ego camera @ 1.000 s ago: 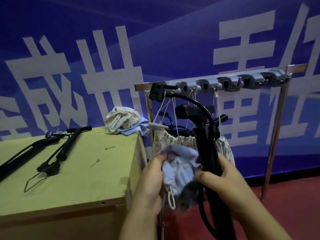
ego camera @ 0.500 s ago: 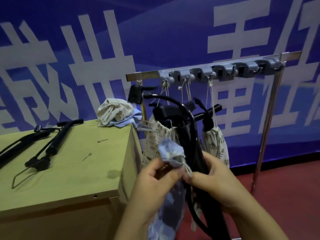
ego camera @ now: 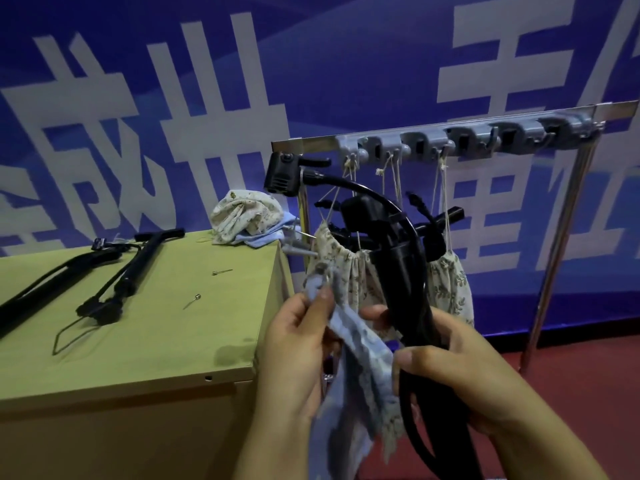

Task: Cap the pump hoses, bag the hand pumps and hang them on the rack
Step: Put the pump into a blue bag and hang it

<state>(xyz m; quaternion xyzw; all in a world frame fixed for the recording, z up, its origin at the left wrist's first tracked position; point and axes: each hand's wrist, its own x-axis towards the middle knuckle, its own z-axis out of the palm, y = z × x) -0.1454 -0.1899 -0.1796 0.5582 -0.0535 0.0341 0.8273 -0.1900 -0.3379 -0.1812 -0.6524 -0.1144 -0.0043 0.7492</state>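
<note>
My right hand (ego camera: 460, 379) grips the barrel of a black hand pump (ego camera: 401, 282), held upright in front of the rack; its hose arcs left to a black nozzle head (ego camera: 280, 174). My left hand (ego camera: 298, 344) pinches the top of a light blue drawstring bag (ego camera: 360, 375) that hangs down beside the pump. Two floral bags (ego camera: 346, 275) with pumps inside hang by strings from the grey hooks of the metal rack (ego camera: 485, 133). Two more black pumps (ego camera: 131, 271) lie on the yellow-green table (ego camera: 156, 341) at the left.
Folded spare bags (ego camera: 242, 216) sit at the table's back right corner. Two small metal needles (ego camera: 195, 299) lie on the tabletop. The rack's right leg (ego camera: 554, 265) stands on red floor. A blue banner wall is behind.
The blue bag has gone from bunched against the pump to hanging loose from my left fingers. The view has dropped and shifted, so rack and table sit lower and further right.
</note>
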